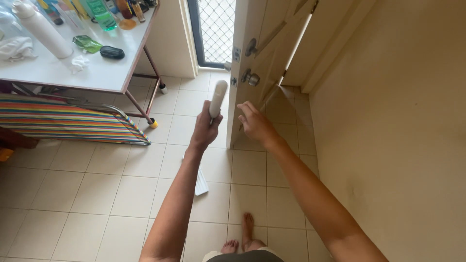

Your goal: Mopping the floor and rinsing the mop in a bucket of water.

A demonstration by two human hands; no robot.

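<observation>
Beige tiled floor [97, 194], cream wall [398, 121], white table [73, 73] with striped folded chair [63, 121] underneath, mesh window [216, 29].

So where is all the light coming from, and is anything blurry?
Head view: daylight comes through the mesh window and the gap behind the open door; the white handle in the left hand looks slightly soft; the right hand is fairly sharp.

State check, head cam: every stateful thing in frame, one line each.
left hand: closed around the white mop handle, held upright
mop head: flat on the tiled floor
right hand: open, empty, reaching toward the door edge
wooden door: ajar
folding chair: folded, lying under the table
white table: cluttered with bottles
tall white bottle: tilted
</observation>
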